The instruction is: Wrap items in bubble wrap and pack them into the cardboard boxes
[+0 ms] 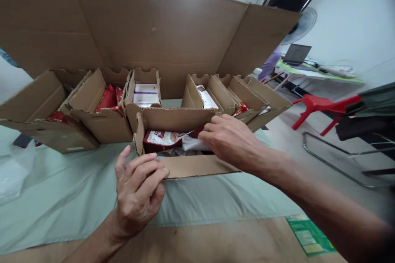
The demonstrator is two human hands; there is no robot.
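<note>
In the middle lies a cardboard bin (197, 167) with its long low side towards me. Inside it are a dark red and white printed packet (162, 137) and several plastic-wrapped things that I cannot make out. My left hand (138, 189) has its fingers apart, the tips resting on the bin's front edge at the left. Over the right part of the bin my right hand (226, 137) is closed, and a clear plastic bag (193, 143) shows at its fingers. The fingertips of that hand are partly hidden.
Behind stand several upright cardboard bins (115, 127) holding red packets and white boxes (145, 93). A tall cardboard panel (160, 28) rises behind them. A clear plastic bag (14, 172) lies left on the green cloth (77, 197). At right are a red stool (324, 104) and a laptop (296, 55).
</note>
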